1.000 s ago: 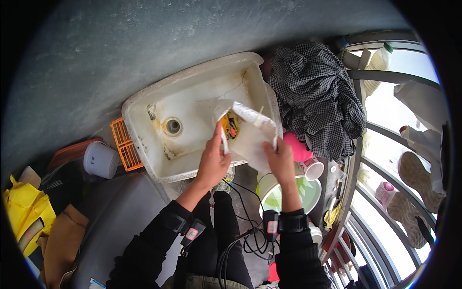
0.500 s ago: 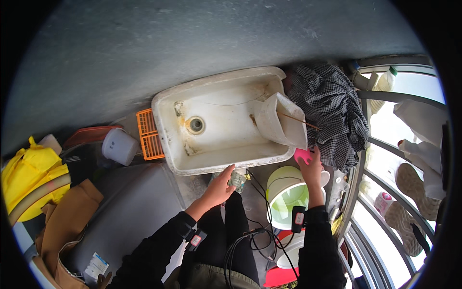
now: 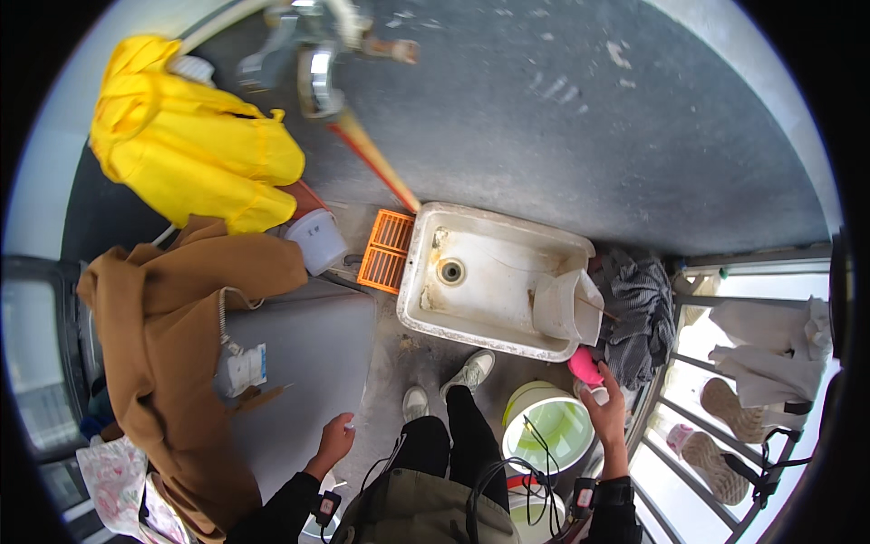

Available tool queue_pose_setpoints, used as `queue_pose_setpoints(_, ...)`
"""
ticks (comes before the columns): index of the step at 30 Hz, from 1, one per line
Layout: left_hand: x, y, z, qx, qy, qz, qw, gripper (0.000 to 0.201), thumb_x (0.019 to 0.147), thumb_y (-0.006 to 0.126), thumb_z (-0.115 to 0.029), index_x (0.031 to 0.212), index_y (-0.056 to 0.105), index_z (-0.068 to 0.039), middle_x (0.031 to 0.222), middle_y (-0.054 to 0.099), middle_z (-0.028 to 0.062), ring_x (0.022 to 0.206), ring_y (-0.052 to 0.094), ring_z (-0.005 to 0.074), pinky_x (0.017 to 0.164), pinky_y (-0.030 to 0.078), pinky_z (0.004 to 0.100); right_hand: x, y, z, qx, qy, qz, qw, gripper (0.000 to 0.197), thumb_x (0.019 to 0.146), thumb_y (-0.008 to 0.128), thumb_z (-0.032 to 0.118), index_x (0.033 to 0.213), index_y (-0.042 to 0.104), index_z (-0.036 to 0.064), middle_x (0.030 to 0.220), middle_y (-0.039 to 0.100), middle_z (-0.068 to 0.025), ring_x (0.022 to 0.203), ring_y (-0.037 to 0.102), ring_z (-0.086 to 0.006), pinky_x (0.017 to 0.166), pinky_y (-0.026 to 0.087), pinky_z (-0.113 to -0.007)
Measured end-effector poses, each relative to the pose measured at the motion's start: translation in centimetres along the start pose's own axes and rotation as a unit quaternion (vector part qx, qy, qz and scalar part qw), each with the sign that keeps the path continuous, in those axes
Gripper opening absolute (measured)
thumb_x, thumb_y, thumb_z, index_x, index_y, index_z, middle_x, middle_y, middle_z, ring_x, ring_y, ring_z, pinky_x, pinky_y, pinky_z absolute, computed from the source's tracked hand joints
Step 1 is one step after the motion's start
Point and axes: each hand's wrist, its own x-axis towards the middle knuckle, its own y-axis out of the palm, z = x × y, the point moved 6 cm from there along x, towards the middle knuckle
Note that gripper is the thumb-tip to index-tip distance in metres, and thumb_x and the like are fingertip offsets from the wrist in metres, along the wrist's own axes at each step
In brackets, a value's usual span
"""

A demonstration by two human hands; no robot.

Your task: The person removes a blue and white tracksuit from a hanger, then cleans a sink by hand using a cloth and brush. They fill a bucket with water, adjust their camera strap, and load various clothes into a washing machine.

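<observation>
The left hand (image 3: 335, 442) hung loosely curled, seemingly empty; whether the right hand (image 3: 611, 412) gripped the white mug (image 3: 594, 393) I couldn't tell. The pink vessel (image 3: 584, 365) lay at its eleven o'clock; a slow reach, fingers clear of the sink (image 3: 480, 339), suited best.

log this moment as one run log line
left hand: near grey surface | right hand: open, near pink object | white container: in sink

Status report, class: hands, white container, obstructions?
Left hand away from sink, grip unclear; right hand near pink container. White container inside sink, right end. Black cables crossing bucket.
</observation>
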Motion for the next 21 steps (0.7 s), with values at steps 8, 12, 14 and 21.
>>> queue_pose_setpoints(8,-21.1,5.2,14.9,-0.076,-0.158,-0.042,0.984,0.032,0.077,0.062,-0.011,0.108,0.064,-0.006,0.102,0.068,0.0182,0.099,0.065,0.0367,0.087,0.051,0.0443,-6.3,1.5,9.5,-0.060,-0.073,0.035,0.995,0.021,0.080,0.075,0.013,0.098,0.074,0.0013,0.080,0.073,-0.0088,0.077,0.069,-0.0133,0.074,0.053,-0.026)
queue_pose_setpoints(12,-32.1,6.3,19.9,-0.165,-0.207,-0.178,0.948,0.031,0.077,0.063,-0.012,0.107,0.064,-0.006,0.098,0.069,0.0166,0.095,0.066,0.0345,0.083,0.053,0.0433,-9.6,2.7,15.9,-0.147,-0.182,-0.012,0.972,0.026,0.069,0.077,0.016,0.067,0.055,0.0020,0.061,0.061,-0.0054,0.060,0.060,-0.0118,0.060,0.049,-0.029)
queue_pose_setpoints(14,-38.3,6.5,22.0,-0.196,-0.255,-0.235,0.917,0.030,0.077,0.062,-0.011,0.106,0.064,-0.006,0.097,0.069,0.0167,0.094,0.067,0.0340,0.083,0.053,0.0431,-9.8,4.3,18.0,-0.168,-0.197,0.069,0.963,0.022,0.068,0.076,0.012,0.078,0.059,0.0016,0.068,0.063,-0.0067,0.065,0.062,-0.0143,0.062,0.050,-0.029)
queue_pose_setpoints(21,-59.3,11.3,23.1,-0.243,-0.489,-0.386,0.744,0.031,0.077,0.058,-0.008,0.107,0.063,-0.004,0.101,0.069,0.0190,0.098,0.065,0.0367,0.087,0.052,0.0451,-11.1,17.7,20.5,-0.137,-0.259,0.453,0.842,0.066,0.063,0.083,0.013,0.125,0.060,0.0038,0.114,0.067,-0.0167,0.102,0.067,-0.0188,0.080,0.054,-0.032)
